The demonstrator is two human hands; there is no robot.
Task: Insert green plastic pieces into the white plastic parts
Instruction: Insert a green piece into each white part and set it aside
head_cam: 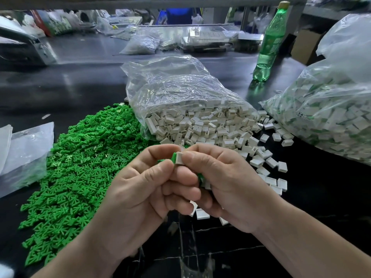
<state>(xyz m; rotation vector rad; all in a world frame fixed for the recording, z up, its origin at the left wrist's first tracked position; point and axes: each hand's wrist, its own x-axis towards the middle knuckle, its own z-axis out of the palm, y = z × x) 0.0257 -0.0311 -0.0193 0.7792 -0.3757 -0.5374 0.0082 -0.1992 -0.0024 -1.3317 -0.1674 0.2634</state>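
Note:
My left hand point(144, 189) and my right hand point(226, 185) meet in the middle of the view above the black table. Between their fingertips sits a small white plastic part point(179, 158) with a green plastic piece point(173, 157) showing at its left side. My left hand pinches the green piece, my right hand pinches the white part. A big heap of green pieces point(80, 163) covers the table on the left. White parts point(202, 127) spill from an open clear bag point(176, 87) behind my hands. More green shows under my right fingers.
A large clear bag of white parts with green inside point(329, 117) lies at the right. A green drinks bottle point(269, 47) stands behind it. Flat plastic bags point(24, 153) lie at the left edge. Loose white parts point(271, 173) are scattered right of my hands.

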